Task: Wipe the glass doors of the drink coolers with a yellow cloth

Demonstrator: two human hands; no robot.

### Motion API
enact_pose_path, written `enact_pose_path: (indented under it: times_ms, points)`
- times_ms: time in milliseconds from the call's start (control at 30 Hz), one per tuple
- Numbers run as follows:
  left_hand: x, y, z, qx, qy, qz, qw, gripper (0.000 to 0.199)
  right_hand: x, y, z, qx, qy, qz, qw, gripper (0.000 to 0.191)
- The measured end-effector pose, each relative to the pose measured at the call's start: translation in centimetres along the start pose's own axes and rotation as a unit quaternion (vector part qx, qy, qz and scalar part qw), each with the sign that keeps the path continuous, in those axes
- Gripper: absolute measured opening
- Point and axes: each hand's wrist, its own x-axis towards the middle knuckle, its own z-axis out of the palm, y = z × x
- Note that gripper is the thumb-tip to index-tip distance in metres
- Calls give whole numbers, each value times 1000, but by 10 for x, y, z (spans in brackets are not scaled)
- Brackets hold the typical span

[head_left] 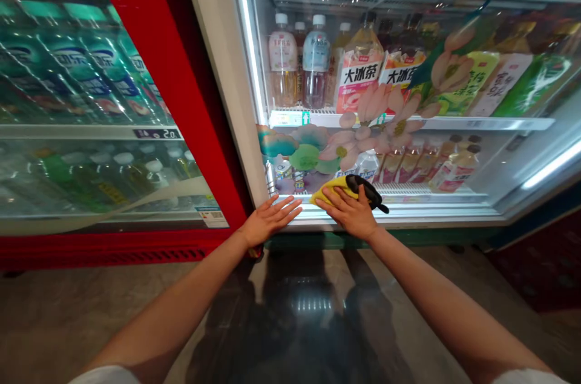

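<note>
Under my right hand (351, 213) is a yellow and black cleaning cloth (330, 188), held against the lower glass of a lit drinks fridge. The cloth's dark end sticks out past my fingers to the right. My left hand (271, 221) rests flat, fingers spread, at the lower left corner of the same glass door (313, 211), with nothing in it. Flower decals (340, 151) cover part of the pane just above both hands. Behind the glass, several bottles (454, 167) stand on the bottom shelf, some hidden by the decals.
To the left stands a red-framed fridge (181, 69) with rows of bottles (91, 63). An upper shelf (408, 123) in the lit fridge carries tea bottles. Below lies a shiny floor (308, 323) with reflections. At the right is a dark red object (540, 269).
</note>
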Motion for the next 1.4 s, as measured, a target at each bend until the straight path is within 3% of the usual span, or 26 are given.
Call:
enact_pose_path:
  times_ms: [133,233,367,467,600,733,833,1033,1167,1267,1400]
  points:
    - [-8,-3,-8,10,-3,-1,1000,52,-11,5,-3,36,-41,-95,994,55]
    - [-15,-7,-16,22,15,4,1000,49,10,6,-6,18,-15,-46,999,54]
    - [-25,-13,-22,38,27,4,999,49,52,-23,1,2,46,42,998,52]
    - [-33,-17,-27,50,16,-13,999,52,52,-45,8,21,38,2,999,50]
    - [-43,-21,-31,68,18,-16,997,51,37,-45,9,58,2,-83,995,54]
    - [-49,-23,-34,76,33,-17,996,52,55,-35,4,46,29,-29,998,56]
    - [-53,-26,-37,80,39,-29,996,52,69,-44,6,13,62,21,998,49]
    - [-66,-30,-42,90,31,-30,995,48,74,-75,15,18,64,-66,996,42]
    - [-71,-31,-42,86,20,-34,996,51,92,-73,13,25,72,-43,996,43]
    - [-76,-31,-44,74,4,-45,996,58,89,-76,16,32,91,-18,995,43]
    - [-82,-31,-50,71,-16,-60,996,58,75,-96,31,88,92,-70,989,47]
